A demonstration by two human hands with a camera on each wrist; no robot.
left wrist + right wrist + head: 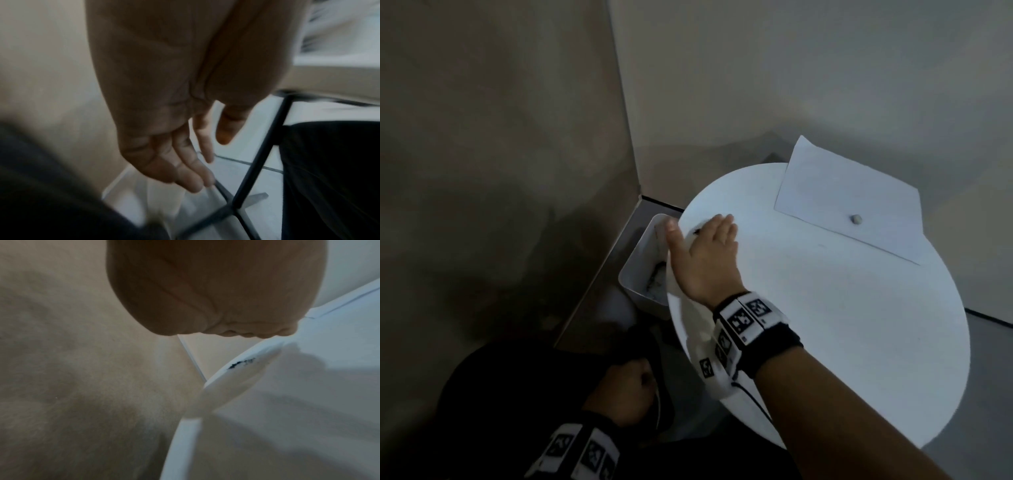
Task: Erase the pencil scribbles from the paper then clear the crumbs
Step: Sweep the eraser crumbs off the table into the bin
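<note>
White paper (849, 202) lies at the upper right of the round table (842, 325), a small eraser (855, 219) resting on it, and I see no scribbles left. I judge I'm in the crumb-clearing step: my right hand (705, 257), fingers straight and flat, presses a white cloth (698, 329) at the table's left edge, above the bin (643, 270) below. My left hand (174, 146) hangs relaxed, holding nothing. Next, I'd sweep the dark crumbs (240, 364) over the rim into the bin.
</note>
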